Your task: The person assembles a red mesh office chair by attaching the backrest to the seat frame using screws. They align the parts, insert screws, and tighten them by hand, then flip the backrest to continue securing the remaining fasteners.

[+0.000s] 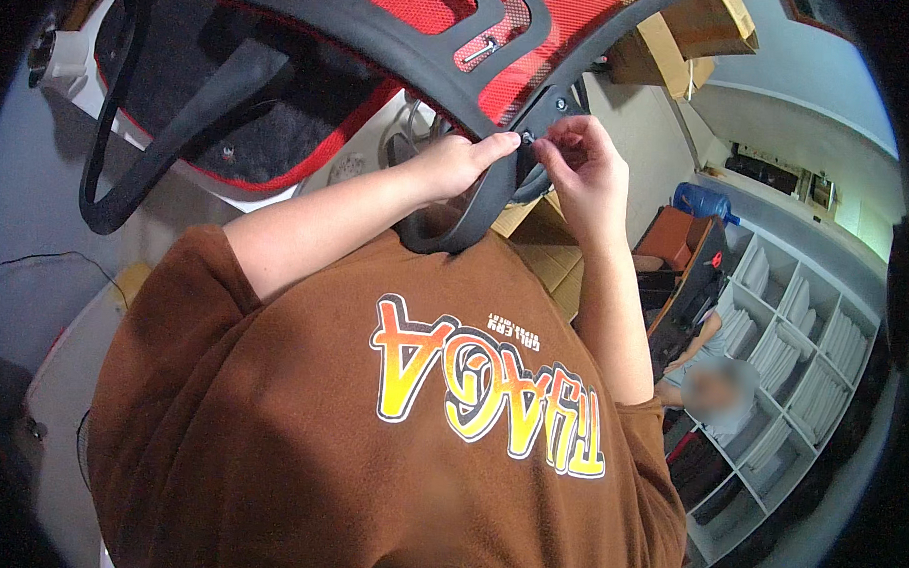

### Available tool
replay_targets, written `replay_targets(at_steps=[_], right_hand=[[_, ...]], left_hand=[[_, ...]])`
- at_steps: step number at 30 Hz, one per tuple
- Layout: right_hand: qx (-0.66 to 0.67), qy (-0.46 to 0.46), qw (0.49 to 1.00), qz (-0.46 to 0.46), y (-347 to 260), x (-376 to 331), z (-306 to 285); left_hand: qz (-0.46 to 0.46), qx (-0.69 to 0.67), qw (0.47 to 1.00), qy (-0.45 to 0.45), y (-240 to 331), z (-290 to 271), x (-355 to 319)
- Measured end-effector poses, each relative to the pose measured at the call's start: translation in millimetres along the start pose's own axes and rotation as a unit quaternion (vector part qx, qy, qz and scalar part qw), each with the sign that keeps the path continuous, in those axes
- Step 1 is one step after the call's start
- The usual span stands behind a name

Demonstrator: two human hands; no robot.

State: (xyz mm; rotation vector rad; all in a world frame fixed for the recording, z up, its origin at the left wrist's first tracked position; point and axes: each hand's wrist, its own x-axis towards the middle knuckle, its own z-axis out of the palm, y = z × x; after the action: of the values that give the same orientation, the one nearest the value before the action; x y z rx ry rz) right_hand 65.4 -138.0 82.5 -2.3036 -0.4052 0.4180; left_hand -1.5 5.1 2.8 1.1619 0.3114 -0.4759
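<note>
Chair back (452, 74) — right edge (593, 50) slanting up-right (hands (464, 166) (583, 173) at bolt (528, 138)).

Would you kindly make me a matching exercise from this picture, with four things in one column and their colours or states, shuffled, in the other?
Column one
1. chair back
2. large plastic bottle
3. shirt
4. left hand

Column two
A. blue, in the background
B. on a curved black chair part, thumb beside a small metal bolt
C. brown, with yellow and orange lettering
D. red mesh in a black frame

Right pairs: 1-D, 2-A, 3-C, 4-B.
</note>
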Motion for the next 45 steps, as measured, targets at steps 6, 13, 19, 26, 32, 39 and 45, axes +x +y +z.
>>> replay_targets(at_steps=[6, 13, 19, 26, 32, 39, 45], right_hand=[[-0.069, -0.010, 0.997, -0.043, -10.5, 6.1, -4.2], [-0.152, -0.073, 0.985, -0.041, -19.4, 12.4, -9.5], [-0.255, -0.077, 0.956, -0.126, -26.9, 12.0, -7.1], [-0.281, -0.087, 0.948, -0.118, -29.4, 12.1, -4.8], [-0.323, -0.098, 0.925, -0.175, -21.7, 11.3, -11.3], [-0.328, -0.149, 0.892, -0.273, -15.9, 22.5, -26.4], [-0.415, -0.152, 0.802, -0.401, -29.8, 40.3, -34.1]], left_hand=[[0.022, 0.011, 1.000, 0.010, -2.8, -0.1, 2.5], [0.019, -0.004, 1.000, 0.005, -10.8, -0.1, 9.7], [-0.005, 0.007, 1.000, 0.011, -7.0, 0.8, 6.4], [0.027, 0.051, 0.998, 0.024, 0.1, 0.9, 2.0], [-0.019, 0.032, 0.999, -0.002, -5.0, -1.5, 5.7], [0.033, 0.006, 0.999, -0.015, -6.9, -0.9, 3.4], [0.045, 0.022, 0.999, 0.015, 4.9, 1.7, -2.8]])
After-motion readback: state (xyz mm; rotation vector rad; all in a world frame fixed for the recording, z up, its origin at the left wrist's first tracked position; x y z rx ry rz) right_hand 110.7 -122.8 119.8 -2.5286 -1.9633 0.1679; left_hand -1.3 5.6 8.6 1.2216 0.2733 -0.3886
